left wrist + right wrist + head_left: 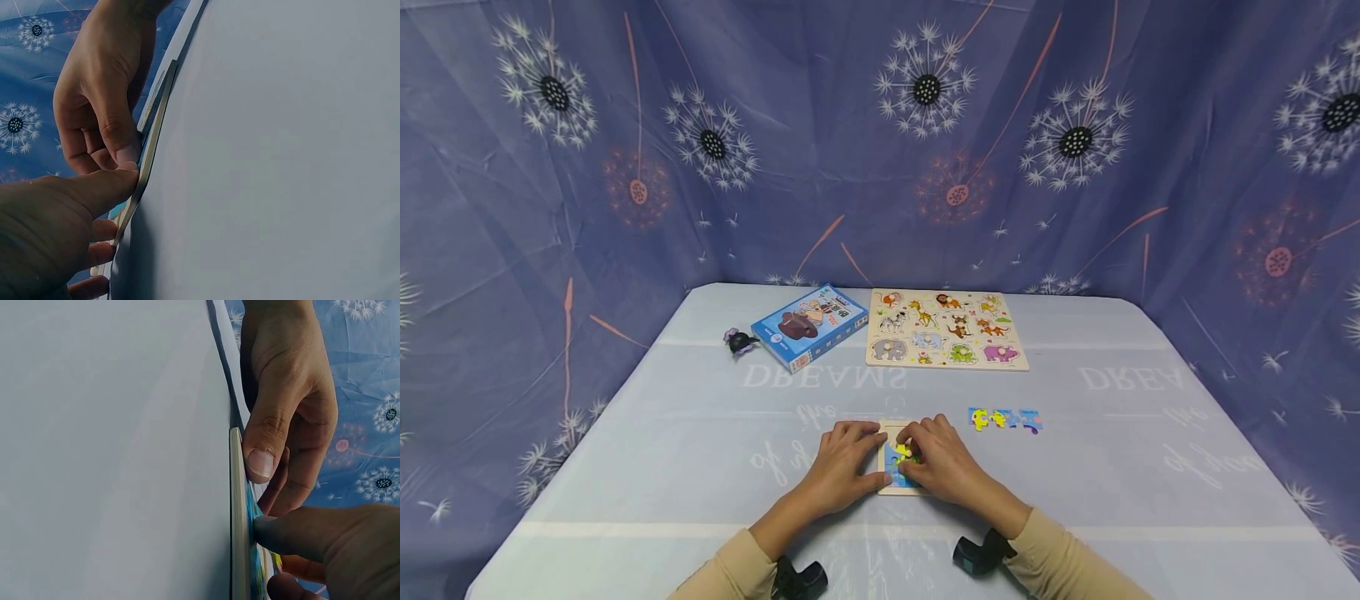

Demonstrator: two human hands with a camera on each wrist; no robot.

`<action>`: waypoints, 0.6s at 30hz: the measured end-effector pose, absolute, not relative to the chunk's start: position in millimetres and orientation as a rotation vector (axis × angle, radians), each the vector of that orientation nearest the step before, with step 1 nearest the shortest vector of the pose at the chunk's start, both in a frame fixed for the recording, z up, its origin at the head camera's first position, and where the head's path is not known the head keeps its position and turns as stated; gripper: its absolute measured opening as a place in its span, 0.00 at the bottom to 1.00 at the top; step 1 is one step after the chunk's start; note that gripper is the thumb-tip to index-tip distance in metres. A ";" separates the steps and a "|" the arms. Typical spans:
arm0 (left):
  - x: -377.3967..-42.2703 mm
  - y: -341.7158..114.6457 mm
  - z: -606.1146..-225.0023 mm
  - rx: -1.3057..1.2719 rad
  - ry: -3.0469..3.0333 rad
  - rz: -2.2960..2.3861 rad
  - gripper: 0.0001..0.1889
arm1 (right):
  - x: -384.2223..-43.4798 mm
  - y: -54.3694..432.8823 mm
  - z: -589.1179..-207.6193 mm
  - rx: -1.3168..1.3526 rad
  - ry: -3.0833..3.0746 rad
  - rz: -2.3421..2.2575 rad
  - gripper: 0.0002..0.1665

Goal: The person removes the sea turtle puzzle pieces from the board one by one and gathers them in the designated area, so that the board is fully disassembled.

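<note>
The left hand (pixel 842 462) holds the left edge of the small pale-wood puzzle tray (pixel 898 492) on the white cloth-covered table (pixel 647 433). The right hand (pixel 946 461) touches blue-and-yellow jigsaw pieces (pixel 893 460) inside; any pinch is indeterminable. Caution: misaligned tabs or uneven pressure may dislodge seated pieces.

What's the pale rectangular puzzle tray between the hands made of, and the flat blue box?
Pale rectangular puzzle tray: probably matte wood, judging by its plain tan, thick edge. Flat blue box: likely smooth printed cardboard; its crisp corners and pictures suggest so.
</note>
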State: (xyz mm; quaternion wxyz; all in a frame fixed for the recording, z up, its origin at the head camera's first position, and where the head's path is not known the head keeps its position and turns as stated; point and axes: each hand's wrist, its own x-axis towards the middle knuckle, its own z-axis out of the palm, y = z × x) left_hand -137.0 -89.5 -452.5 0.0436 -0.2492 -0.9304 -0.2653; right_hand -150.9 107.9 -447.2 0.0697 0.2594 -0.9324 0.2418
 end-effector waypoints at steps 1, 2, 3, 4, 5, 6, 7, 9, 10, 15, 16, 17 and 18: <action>-137.1 -89.5 -452.5 -0.761 -2.846 -0.811 0.28 | -151.1 107.6 -447.1 0.779 -2.806 0.734 0.17; -137.2 -89.5 -452.6 -0.761 -2.847 -0.812 0.28 | -151.3 107.5 -447.0 0.777 -2.807 0.741 0.17; -137.3 -89.5 -452.7 -0.761 -2.847 -0.811 0.28 | -151.6 107.2 -446.9 0.776 -2.807 0.749 0.17; -137.2 -89.5 -452.7 -0.761 -2.848 -0.813 0.28 | -151.9 107.1 -447.0 0.774 -2.809 0.753 0.16; -137.2 -89.5 -452.7 -0.761 -2.848 -0.813 0.28 | -152.1 106.9 -446.8 0.771 -2.811 0.759 0.16; -137.3 -89.5 -452.8 -0.762 -2.848 -0.814 0.28 | -152.5 106.7 -446.8 0.768 -2.814 0.763 0.16; -137.3 -89.5 -452.8 -0.762 -2.848 -0.813 0.28 | -152.9 106.6 -446.9 0.766 -2.817 0.764 0.16; -137.5 -89.6 -452.9 -0.763 -2.847 -0.814 0.28 | -153.3 106.3 -446.7 0.758 -2.826 0.771 0.16; -137.5 -89.6 -452.9 -0.764 -2.848 -0.815 0.28 | -153.4 106.3 -446.7 0.753 -2.828 0.775 0.16; -137.4 -89.5 -453.1 -0.764 -2.846 -0.821 0.28 | -154.0 109.1 -446.0 0.725 -2.825 0.801 0.15; -137.4 -89.5 -453.2 -0.762 -2.846 -0.822 0.28 | -154.2 110.6 -445.5 0.716 -2.823 0.804 0.15; -137.3 -89.5 -453.1 -0.763 -2.846 -0.825 0.28 | -154.3 112.5 -444.4 0.705 -2.825 0.809 0.15; -137.4 -89.5 -453.1 -0.763 -2.845 -0.827 0.28 | -154.5 114.8 -443.2 0.690 -2.830 0.817 0.15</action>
